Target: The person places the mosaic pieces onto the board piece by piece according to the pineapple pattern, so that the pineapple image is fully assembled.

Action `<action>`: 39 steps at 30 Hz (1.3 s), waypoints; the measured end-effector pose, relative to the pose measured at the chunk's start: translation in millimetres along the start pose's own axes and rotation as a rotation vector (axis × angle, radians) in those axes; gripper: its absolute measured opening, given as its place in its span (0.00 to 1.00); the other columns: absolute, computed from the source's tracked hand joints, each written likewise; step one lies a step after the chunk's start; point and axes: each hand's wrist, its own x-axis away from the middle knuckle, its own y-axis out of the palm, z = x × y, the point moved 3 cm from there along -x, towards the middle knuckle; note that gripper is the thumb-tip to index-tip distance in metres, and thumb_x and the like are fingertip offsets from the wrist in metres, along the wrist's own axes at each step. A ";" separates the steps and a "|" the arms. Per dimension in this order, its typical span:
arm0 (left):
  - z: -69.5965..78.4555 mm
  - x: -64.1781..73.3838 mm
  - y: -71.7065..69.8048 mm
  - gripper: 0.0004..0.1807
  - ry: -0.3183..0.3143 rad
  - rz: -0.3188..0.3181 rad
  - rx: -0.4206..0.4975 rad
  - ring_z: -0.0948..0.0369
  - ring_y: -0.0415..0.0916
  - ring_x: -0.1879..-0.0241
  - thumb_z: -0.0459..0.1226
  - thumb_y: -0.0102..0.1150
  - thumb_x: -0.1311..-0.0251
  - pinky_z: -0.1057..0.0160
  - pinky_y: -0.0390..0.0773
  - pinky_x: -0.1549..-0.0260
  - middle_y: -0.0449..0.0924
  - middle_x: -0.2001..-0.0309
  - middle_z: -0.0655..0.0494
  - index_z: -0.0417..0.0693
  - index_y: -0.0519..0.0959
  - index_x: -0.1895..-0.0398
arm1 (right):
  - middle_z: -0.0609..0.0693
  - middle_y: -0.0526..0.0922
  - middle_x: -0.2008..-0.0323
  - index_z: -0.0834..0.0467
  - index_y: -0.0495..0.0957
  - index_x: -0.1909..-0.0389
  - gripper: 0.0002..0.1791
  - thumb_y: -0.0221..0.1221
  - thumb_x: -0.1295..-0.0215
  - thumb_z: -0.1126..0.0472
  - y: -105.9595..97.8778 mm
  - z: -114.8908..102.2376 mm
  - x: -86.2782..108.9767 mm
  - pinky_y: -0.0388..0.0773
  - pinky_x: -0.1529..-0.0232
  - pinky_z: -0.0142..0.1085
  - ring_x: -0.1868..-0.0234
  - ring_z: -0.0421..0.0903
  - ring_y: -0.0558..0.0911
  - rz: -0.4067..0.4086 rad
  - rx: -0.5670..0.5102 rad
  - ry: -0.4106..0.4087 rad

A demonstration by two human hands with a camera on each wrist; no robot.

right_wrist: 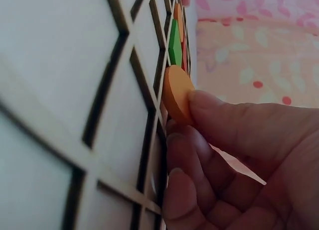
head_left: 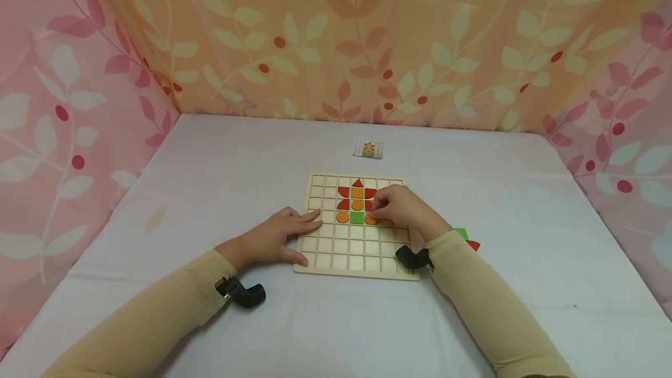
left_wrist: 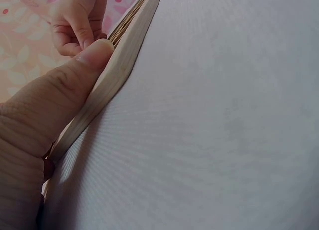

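Note:
A wooden grid board [head_left: 341,247] lies on the table, with red, orange and green flat pieces in its upper middle cells. My right hand [head_left: 395,207] pinches an orange round piece [right_wrist: 178,94] between thumb and fingers, tilted at a cell just right of the green square [head_left: 356,217]. Left of that square sits another orange round piece [head_left: 342,217]. My left hand [head_left: 278,233] rests along the board's left edge, fingers spread over the rim and thumb [left_wrist: 75,83] at the near corner. Part of the red pieces at the right is hidden behind my right hand.
A small pattern card [head_left: 368,148] with a coloured grid picture lies beyond the board. Beside my right forearm, a green piece [head_left: 461,233] and a red piece [head_left: 474,245] lie on the white cloth [head_left: 336,325]. Floral curtains [head_left: 336,39] stand at the back and sides.

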 end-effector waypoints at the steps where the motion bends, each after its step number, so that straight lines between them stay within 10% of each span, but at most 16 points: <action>1: 0.0 -0.1 -0.1 0.47 -0.002 -0.001 0.000 0.67 0.57 0.57 0.66 0.58 0.59 0.66 0.62 0.59 0.49 0.30 0.65 0.60 0.61 0.34 | 0.45 0.80 0.73 0.53 0.80 0.79 0.06 0.65 0.46 0.57 0.1 0.1 -0.4 0.67 0.65 0.37 0.68 0.46 0.72 0.002 0.001 0.007; 18: 0.0 -0.7 -0.8 0.47 -0.013 -0.006 -0.002 0.67 0.57 0.56 0.65 0.59 0.59 0.66 0.62 0.58 0.49 0.30 0.66 0.60 0.61 0.34 | 0.46 0.80 0.72 0.52 0.81 0.77 0.04 0.65 0.47 0.59 -1.1 1.9 -2.5 0.68 0.65 0.37 0.67 0.46 0.72 0.001 0.046 0.018; 39: 0.5 -0.7 0.0 0.47 -0.011 -0.012 0.002 0.67 0.57 0.56 0.65 0.59 0.60 0.66 0.62 0.58 0.49 0.30 0.65 0.59 0.62 0.34 | 0.49 0.81 0.65 0.56 0.82 0.62 0.09 0.60 0.43 0.59 -79.2 72.2 60.1 0.67 0.59 0.40 0.60 0.49 0.71 0.004 0.068 0.097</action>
